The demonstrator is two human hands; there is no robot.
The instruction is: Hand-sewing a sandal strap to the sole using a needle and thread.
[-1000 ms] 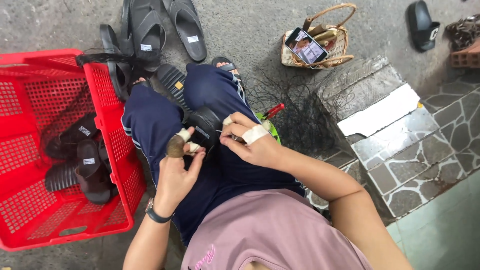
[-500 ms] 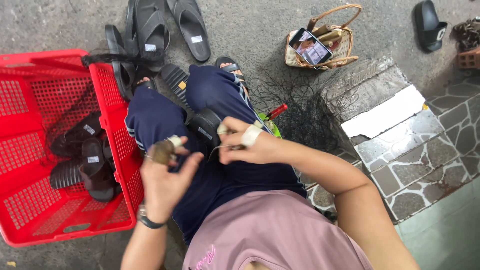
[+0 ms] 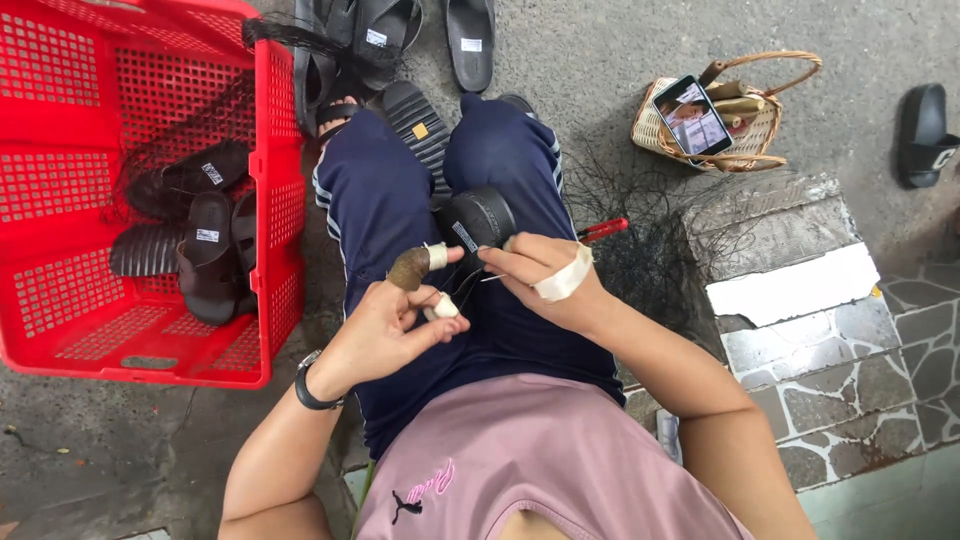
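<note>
A black sandal (image 3: 478,222) of soft, matte rubber rests in the lap between the knees of dark blue trousers (image 3: 380,215), its rounded edge toward the hands. The left hand (image 3: 385,325), at about seven o'clock from the sandal, is half curled: a brown leather-like cap with a white tape band covers one finger, a second fingertip is wrapped in white tape, and the fingers pinch a thin thread that runs to the sandal. The right hand (image 3: 540,270), at four o'clock from the sandal and touching it, is closed with fingertips pinched together on what looks like a thin needle, too small to tell for sure; a broad white bandage crosses its back. A red-handled tool (image 3: 603,230) lies just beside the right hand at two o'clock, on a loose tangle of fine black threads. At nine o'clock stands one red plastic crate (image 3: 275,190) with gridded, perforated walls; inside lie about four dark ribbed sandals. At twelve o'clock, on rough grey concrete, three more black sandals (image 3: 400,35) lie together, and another lies alone at the far right edge. At one o'clock sits one small woven wicker basket (image 3: 745,130) with a looped handle, and one phone (image 3: 692,114) with a lit screen leans on it. One dark watch (image 3: 308,385) circles the left wrist.
</note>
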